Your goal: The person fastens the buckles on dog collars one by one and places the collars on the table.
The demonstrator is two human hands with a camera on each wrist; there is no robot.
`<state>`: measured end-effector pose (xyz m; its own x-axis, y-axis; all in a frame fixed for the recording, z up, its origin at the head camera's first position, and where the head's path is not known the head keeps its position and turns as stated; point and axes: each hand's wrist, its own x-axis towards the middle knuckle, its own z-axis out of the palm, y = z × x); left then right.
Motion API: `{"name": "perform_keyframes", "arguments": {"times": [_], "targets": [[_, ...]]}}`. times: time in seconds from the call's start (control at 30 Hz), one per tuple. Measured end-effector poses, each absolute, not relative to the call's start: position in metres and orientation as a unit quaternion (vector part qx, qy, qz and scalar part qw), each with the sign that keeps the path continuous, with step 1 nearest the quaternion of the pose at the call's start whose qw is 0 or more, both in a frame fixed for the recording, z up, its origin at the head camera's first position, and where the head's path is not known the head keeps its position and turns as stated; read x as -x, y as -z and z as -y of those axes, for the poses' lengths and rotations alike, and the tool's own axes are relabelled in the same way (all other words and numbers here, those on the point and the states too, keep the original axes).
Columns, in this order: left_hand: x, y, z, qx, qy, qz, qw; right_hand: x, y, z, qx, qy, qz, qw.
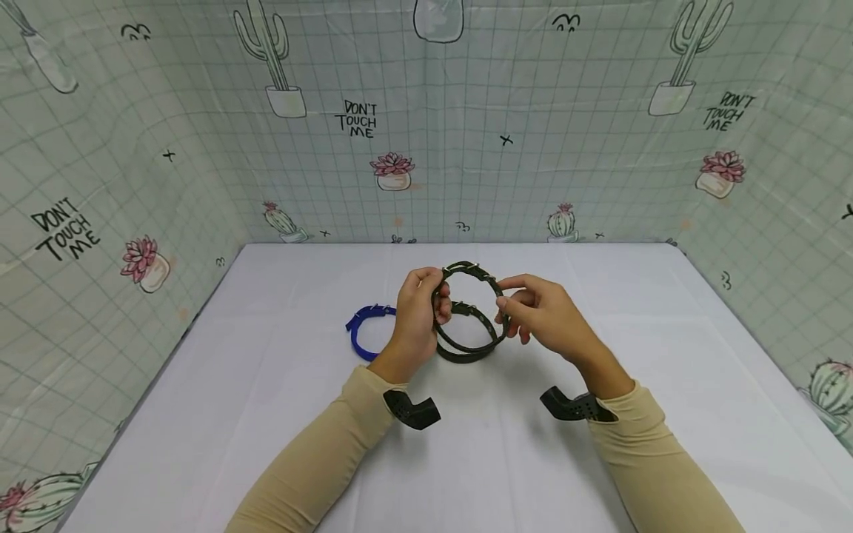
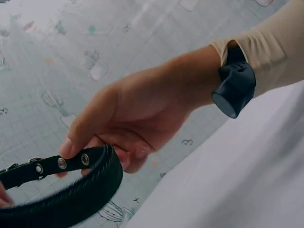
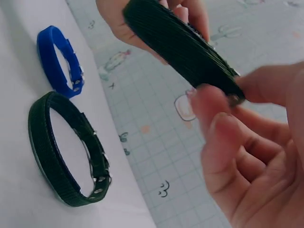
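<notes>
Up off the table, a dark green buckled collar (image 1: pixel 491 280) is held as a ring between the two hands. On its left side, the left hand (image 1: pixel 416 314) grips the band. The right hand (image 1: pixel 546 314) pinches the opposite side between thumb and fingers. Metal eyelets and a buckle on the held collar (image 2: pixel 66 204) show in the left wrist view, by the right thumb. Beneath it, a second dark green collar (image 3: pixel 42 142) rests on the table, partly covered in the head view. A blue collar (image 1: pixel 358 337) lies to its left, partly hidden by the left hand.
A white cloth covers the table (image 1: pixel 280 355). Behind and at both sides stands a grid-patterned curtain (image 1: pixel 466 178) with cactus drawings. Dark bands (image 1: pixel 412 409) with protruding pieces sit on both wrists, over the beige sleeves (image 1: pixel 333 451).
</notes>
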<state>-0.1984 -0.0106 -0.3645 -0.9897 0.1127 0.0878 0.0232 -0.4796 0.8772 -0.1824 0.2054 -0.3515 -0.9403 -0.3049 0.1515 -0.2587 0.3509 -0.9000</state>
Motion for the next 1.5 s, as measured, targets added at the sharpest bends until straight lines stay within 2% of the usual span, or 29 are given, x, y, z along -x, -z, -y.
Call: {"name": "perform_keyframes", "arguments": {"times": [0.23,0.47,0.77,1.1,1.3,1.5], "targets": [[0.201,0.366,0.008,-0.091,-0.783,-0.615,0.018,0.188,0.356,-0.216,0.139,0.586,-0.798,-0.022],[0.201,0.373,0.012,-0.149,-0.649,-0.744,0.054,0.192,0.359,-0.228,0.06,0.561,-0.825,-0.045],[0.2,0.378,-0.007,-0.16,-0.561,-0.802,0.131,0.196,0.359,-0.253,0.012,0.489,-0.872,-0.014],[0.195,0.379,-0.03,-0.136,-0.508,-0.835,0.161,0.199,0.364,-0.273,0.019,0.443,-0.895,0.045],[0.192,0.384,-0.046,-0.112,-0.512,-0.832,0.182,0.205,0.38,-0.284,-0.003,0.42,-0.906,0.038],[0.188,0.397,-0.053,-0.101,-0.554,-0.795,0.226,0.21,0.399,-0.288,-0.018,0.401,-0.916,0.022]]}}
